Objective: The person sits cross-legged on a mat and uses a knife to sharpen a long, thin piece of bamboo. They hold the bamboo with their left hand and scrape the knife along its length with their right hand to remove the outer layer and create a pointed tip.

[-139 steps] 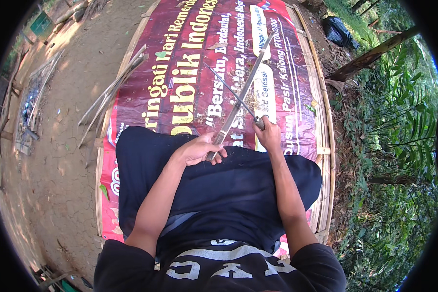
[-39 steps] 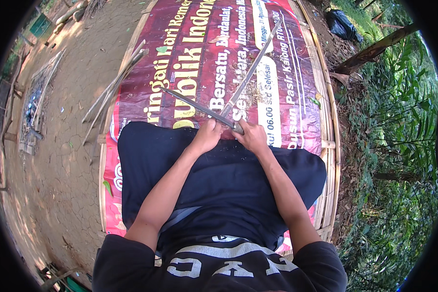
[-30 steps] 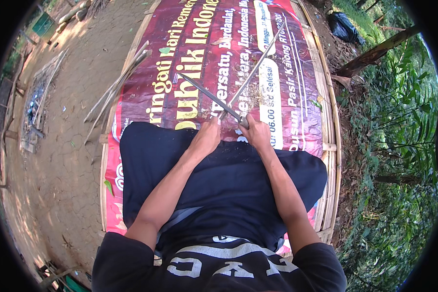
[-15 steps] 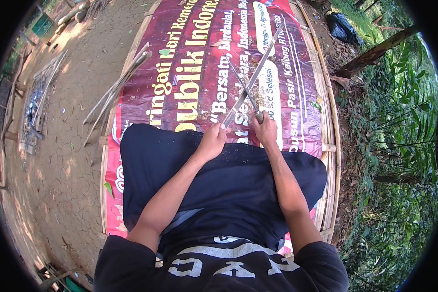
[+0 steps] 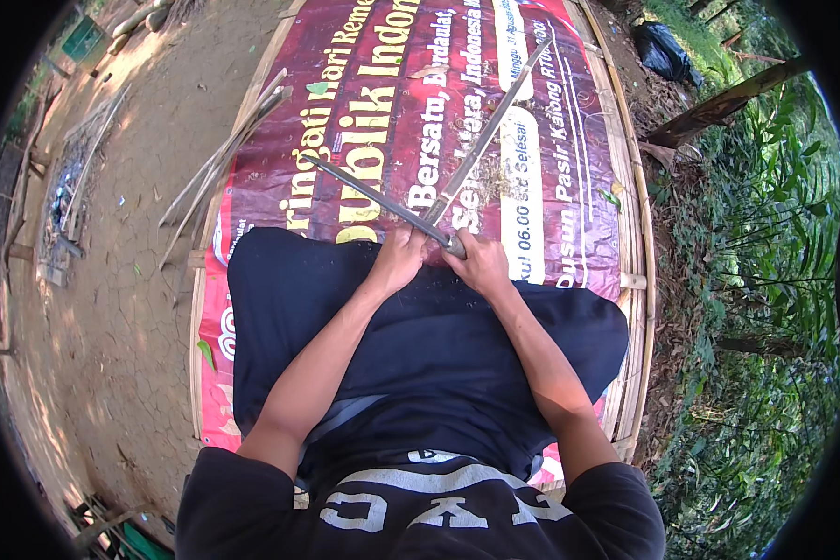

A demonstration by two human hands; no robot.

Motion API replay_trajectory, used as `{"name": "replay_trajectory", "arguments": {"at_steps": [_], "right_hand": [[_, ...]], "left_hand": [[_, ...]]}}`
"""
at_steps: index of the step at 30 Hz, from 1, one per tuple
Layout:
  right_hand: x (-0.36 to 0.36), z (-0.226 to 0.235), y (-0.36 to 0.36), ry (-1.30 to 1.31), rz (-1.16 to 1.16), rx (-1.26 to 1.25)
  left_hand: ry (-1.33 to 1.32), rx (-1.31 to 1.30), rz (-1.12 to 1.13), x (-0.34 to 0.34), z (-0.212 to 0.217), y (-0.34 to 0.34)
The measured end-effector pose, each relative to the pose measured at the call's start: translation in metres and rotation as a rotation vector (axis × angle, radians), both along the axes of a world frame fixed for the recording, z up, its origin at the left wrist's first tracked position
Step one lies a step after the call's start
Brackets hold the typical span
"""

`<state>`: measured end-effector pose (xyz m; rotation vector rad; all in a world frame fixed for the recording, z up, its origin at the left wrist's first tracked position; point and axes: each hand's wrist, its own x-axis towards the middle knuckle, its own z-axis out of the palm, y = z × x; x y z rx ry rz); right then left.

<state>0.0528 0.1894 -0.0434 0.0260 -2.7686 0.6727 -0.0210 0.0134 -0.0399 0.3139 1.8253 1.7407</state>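
Left hand (image 5: 399,260) and right hand (image 5: 483,266) sit close together above the lap, both forearms angling inward from the lower edge, elbows bent outward. Left fingers are curled around the lower end of a long blade (image 5: 481,147); right fingers wrap the stubby handle (image 5: 455,246) of a shorter blade (image 5: 373,194). Blade count: 2, crossed just in front of the knuckles, with the shorter 1 on top; whether their surfaces touch, I can't tell. Long and greyish, the first slants up to the right over 1 maroon banner (image 5: 271,187). Darker and narrowing to a point, the second slants up to the left. Beneath the hands lies 1 dark cloth (image 5: 411,355). Dry crumbs are scattered on the banner, beside the long blade.
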Motion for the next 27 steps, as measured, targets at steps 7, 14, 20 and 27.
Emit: {"name": "replay_trajectory", "arguments": {"at_steps": [7, 14, 20, 27], "right_hand": [[-0.007, -0.016, 0.027, -0.016, -0.104, -0.013], [0.000, -0.005, 0.017, -0.046, -0.059, 0.018], [-0.005, -0.013, 0.025, -0.016, -0.105, 0.002], [0.002, -0.006, 0.018, -0.069, -0.111, -0.007]], "left_hand": [[-0.258, 0.141, 0.019, 0.011, 0.016, 0.003], [-0.185, 0.096, 0.013, 0.008, 0.009, 0.006], [-0.139, 0.129, 0.009, 0.011, 0.011, 0.000], [-0.115, 0.084, 0.038, 0.004, 0.001, 0.002]]}}
